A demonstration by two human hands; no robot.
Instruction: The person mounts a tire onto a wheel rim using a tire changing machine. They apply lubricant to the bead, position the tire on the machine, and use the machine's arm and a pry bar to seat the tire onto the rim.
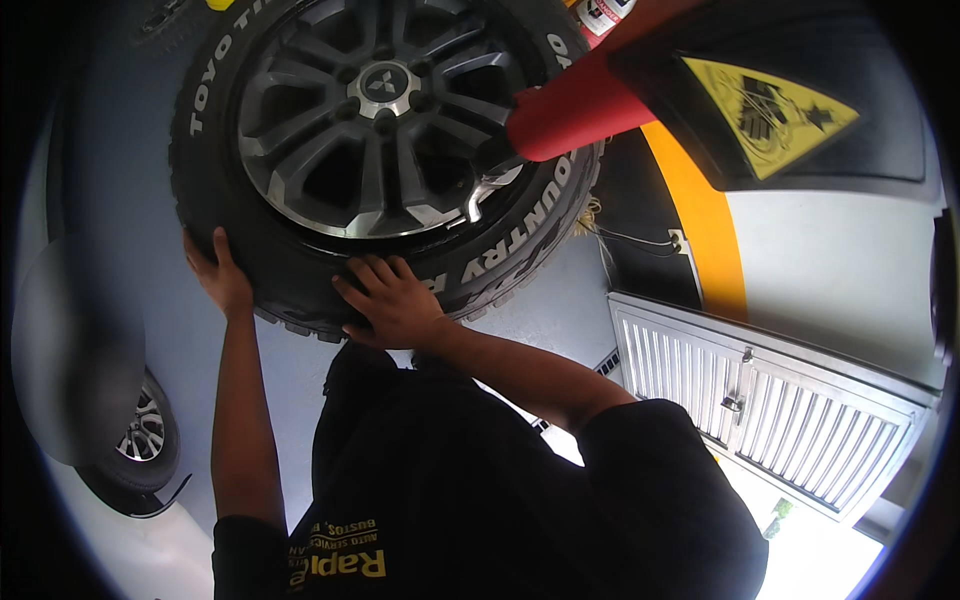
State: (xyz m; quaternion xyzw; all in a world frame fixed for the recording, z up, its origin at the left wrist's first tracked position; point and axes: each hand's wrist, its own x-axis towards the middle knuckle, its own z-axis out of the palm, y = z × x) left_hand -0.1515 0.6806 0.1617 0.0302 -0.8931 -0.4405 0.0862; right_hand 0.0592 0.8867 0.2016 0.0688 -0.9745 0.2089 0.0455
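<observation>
Both hands on big off-road tyre [300, 270] with dark alloy rim [380, 110], held up overhead. Left hand [222, 280] cupping lower-left tread, fingers curled on it. Right hand [395, 300] flat on lower sidewall, fingers spread wide. Red post [570, 105] touching tyre's right side.

The upper middle is filled by a large off-road tyre [300, 250] on a grey alloy wheel [385, 110]. Its right edge is crowded by a red cylinder [570, 105], touching or just in front of the sidewall. Open floor [130, 160] is left beside the tyre's left flank. At lower left, room is narrowed by a second wheel [145, 435]; at right, a louvred metal door [780, 400] stands well apart.
</observation>
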